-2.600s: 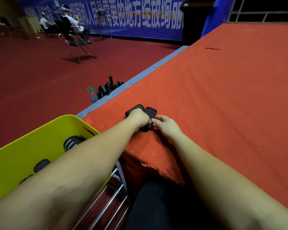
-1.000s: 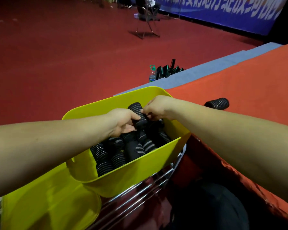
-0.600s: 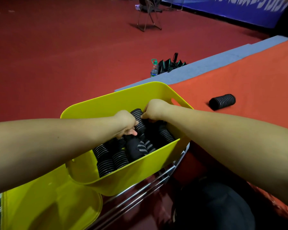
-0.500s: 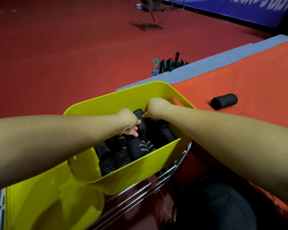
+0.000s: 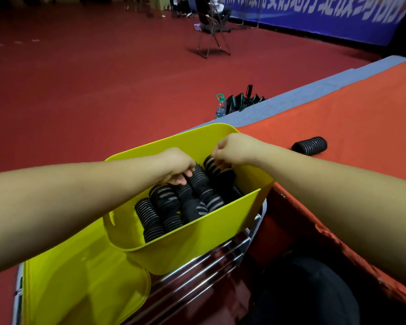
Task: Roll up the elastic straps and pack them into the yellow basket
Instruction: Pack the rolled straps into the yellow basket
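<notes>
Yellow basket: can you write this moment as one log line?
hands: left, right tucking rolled straps | yellow basket: many rolls | table: one roll left

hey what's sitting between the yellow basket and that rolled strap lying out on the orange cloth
Only bare orange cloth lies between the yellow basket and the lone rolled strap; the right hand's forearm crosses above it nearer the camera. The head view shows this.

The yellow basket [image 5: 197,240] looks like smooth plastic with a soft sheen, and it sits on shiny chrome-like metal bars [image 5: 197,273]. The rolled straps [image 5: 169,207] inside are matt black ribbed elastic cloth with grey bands. The orange cloth [image 5: 338,113] over the tabletop looks matt and slightly rough.
</notes>
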The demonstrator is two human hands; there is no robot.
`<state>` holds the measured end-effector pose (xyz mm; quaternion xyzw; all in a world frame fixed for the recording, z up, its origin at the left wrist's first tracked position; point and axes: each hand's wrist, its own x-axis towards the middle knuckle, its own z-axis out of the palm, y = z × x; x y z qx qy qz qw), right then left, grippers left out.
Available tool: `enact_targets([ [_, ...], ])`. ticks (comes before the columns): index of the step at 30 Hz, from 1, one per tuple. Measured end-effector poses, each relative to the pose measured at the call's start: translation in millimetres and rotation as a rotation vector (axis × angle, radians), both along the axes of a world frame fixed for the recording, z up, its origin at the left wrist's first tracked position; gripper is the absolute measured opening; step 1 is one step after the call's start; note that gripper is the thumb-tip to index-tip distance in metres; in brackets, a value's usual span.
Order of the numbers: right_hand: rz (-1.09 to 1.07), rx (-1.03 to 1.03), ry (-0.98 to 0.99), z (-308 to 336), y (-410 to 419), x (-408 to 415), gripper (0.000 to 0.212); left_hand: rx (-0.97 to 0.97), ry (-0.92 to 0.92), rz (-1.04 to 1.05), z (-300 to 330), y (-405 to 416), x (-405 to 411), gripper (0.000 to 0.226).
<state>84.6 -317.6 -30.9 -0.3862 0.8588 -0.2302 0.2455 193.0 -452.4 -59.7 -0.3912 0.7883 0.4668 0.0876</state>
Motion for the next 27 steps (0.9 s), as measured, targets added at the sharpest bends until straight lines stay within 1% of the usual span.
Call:
enact_targets([
  [3, -0.129, -0.226, -0.033, 18.8, 34.5, -2.8, 0.019, 0.063, 0.197, -0.060, 23.9, 24.8, -6.9, 0.010],
  [6, -0.278, -0.400, -0.003, 32.7, 74.4, -9.9, 0.020, 0.083, 0.361, -0.144, 47.9, 56.7, -18.2, 0.006],
  [10, -0.478, -0.500, 0.024, 27.3, 125.0, -29.0, 0.022, 0.034, 0.481, -0.227, 67.3, 96.2, -45.5, 0.006],
  [12, -0.562, -0.493, 0.036, 17.5, 148.2, -40.3, 0.022, -0.048, 0.507, -0.280, 71.4, 113.3, -61.8, 0.007],
  [15, -0.665, -0.425, 0.082, -4.8, 179.9, -58.7, 0.020, -0.326, 0.486, -0.384, 71.1, 137.2, -88.4, 0.011],
  [16, -0.698, -0.403, 0.091, -12.2, 189.1, -64.6, 0.019, -0.387, 0.478, -0.403, 68.6, 144.2, -98.9, 0.012],
  [19, -0.791, -0.329, 0.080, -36.6, 207.5, -82.2, 0.021, -0.458, 0.416, -0.483, 58.9, 168.3, -128.1, 0.015],
  [21, -0.826, -0.322, 0.003, -49.9, 212.0, -92.6, 0.020, -0.464, 0.357, -0.531, 50.7, 181.4, -148.6, 0.019],
  [24, -0.830, -0.415, -0.181, -63.0, 207.5, -105.8, 0.018, -0.409, 0.275, -0.570, 38.0, 187.6, -176.2, 0.024],
  [27, -0.836, -0.538, -0.381, -64.1, 194.8, -112.3, 0.020, -0.509, 0.275, -0.562, 24.8, 186.9, -204.4, 0.016],
])
